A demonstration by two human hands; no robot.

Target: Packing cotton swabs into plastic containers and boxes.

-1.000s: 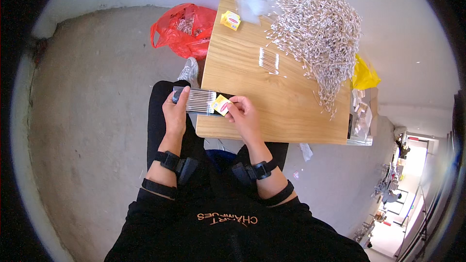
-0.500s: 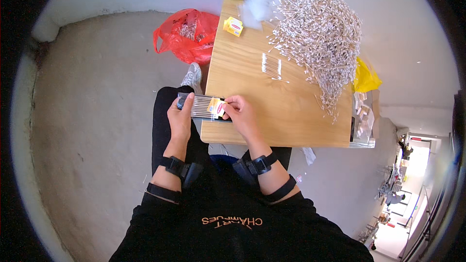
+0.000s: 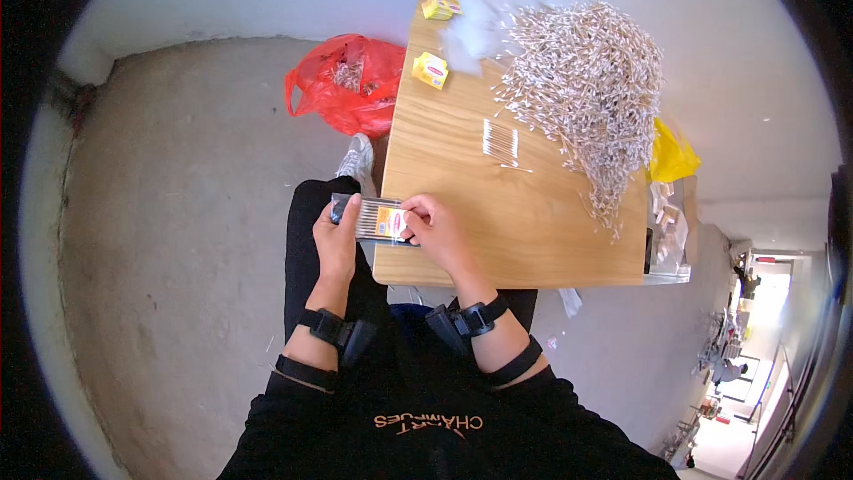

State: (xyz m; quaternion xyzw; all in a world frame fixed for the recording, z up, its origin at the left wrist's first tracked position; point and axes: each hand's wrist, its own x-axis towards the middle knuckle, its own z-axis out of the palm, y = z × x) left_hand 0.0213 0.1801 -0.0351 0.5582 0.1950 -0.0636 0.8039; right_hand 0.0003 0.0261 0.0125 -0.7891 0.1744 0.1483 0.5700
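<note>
A clear plastic bag with a row of cotton swabs in it is held between my hands over the table's near left corner. My left hand is closed on the bag's left end, thumb on top. At the other end, my right hand pinches near the yellow-and-white card, which lies over the swabs. Whether the card is fully inside the bag is hard to tell. The right fingertips cover the bag's right end.
A large heap of loose cotton swabs covers the wooden table's far right. A short row of swabs lies nearer. Yellow card stacks and clear bags are far left. A red bag stands beyond the left edge; a yellow bag hangs right.
The card has slid left along the bag and now sits straighter over the swabs. My right fingers moved with it. The whole view has shifted slightly, so the table appears lower.
</note>
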